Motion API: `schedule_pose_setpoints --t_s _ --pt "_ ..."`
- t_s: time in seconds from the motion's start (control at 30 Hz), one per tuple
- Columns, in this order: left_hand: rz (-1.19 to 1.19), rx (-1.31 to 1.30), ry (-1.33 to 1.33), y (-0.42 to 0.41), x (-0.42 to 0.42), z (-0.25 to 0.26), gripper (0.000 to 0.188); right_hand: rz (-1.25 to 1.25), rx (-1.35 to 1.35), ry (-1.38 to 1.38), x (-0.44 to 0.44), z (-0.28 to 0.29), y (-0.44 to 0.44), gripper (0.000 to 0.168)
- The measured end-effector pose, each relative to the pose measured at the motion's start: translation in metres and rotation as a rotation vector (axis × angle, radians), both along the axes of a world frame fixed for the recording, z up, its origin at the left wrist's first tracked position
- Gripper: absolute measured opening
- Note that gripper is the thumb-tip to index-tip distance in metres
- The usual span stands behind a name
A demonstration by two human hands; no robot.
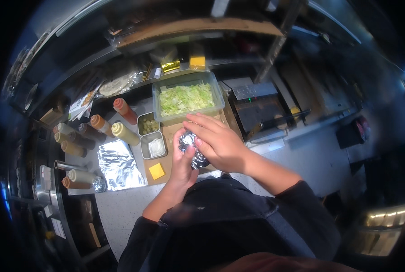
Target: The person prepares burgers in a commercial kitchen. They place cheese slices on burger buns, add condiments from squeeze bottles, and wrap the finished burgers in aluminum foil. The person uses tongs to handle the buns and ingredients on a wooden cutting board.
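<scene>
Both my hands close around a crumpled aluminium foil bundle (pixel 198 160) above the front edge of the cardboard-covered counter. My left hand (pixel 182 163) grips its left side, thumb across the front. Over its top and right side lies my right hand (pixel 219 144), fingers together. Whatever is inside the foil is hidden. Just left of my hands, a yellow cheese slice (pixel 157 171) rests on the cardboard (pixel 168 132). Behind it are a metal tin of white sauce (pixel 155 147) and a tin of sliced pickles (pixel 150 125). A clear tub of shredded lettuce (pixel 186 98) stands beyond my hands.
Foil sheets (pixel 119 165) lie at left, beside a foil ball (pixel 99 184). Several squeeze bottles (pixel 125 133) crowd the left side. A hot press (pixel 262 114) with a long handle stands right of the lettuce. A cheese stack (pixel 197 63) sits on the rear ledge.
</scene>
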State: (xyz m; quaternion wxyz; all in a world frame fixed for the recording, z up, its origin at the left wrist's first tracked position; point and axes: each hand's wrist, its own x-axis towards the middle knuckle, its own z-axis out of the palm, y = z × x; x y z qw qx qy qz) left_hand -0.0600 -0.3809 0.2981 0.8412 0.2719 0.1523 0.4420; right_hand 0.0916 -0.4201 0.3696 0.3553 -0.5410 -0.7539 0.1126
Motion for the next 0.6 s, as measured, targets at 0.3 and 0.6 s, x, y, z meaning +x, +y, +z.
schedule_pose_setpoints --t_s 0.3,0.6 --pt "0.183 -0.115 -0.026 0.006 0.077 0.001 0.056 0.441 -0.155 0.47 0.137 0.023 0.103 0.06" --pt "0.468 -0.074 -0.344 -0.078 0.039 -0.041 0.063 -0.169 0.058 1.302 0.287 0.063 0.402 0.046"
